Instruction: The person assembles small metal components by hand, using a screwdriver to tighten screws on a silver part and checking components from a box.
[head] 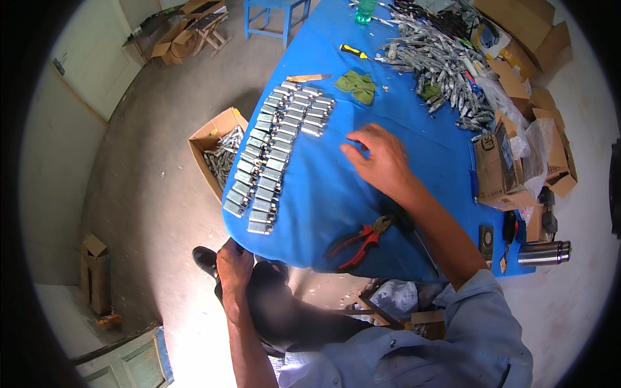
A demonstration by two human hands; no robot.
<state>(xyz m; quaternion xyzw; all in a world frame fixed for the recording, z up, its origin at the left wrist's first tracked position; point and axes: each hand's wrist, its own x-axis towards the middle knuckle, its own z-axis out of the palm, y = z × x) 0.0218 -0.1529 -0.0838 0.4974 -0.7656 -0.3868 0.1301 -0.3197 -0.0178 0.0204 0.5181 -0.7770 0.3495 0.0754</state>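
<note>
My right hand [381,157] is above the blue table cover [320,203], thumb and fingers apart and nothing between them. To its left lie small silver rectangular battery cells [276,155], laid out in three columns of unequal length. My left hand [235,264] is curled low at the table's near left edge, by my knee. A dark bit shows at its fingers, but whether it grips anything is unclear. Combination pliers [361,241] with red handles lie near the front edge. Beside them, partly under my right forearm, is a tool with a thin metal shaft [427,250].
Beyond my right hand are a green cloth [357,87], a brown strip [308,77] and a yellow-black screwdriver [356,51]. A heap of silver pieces [436,58] and cardboard boxes [499,169] line the right. A steel flask [543,253] lies front right. An open carton [213,131] stands on the floor.
</note>
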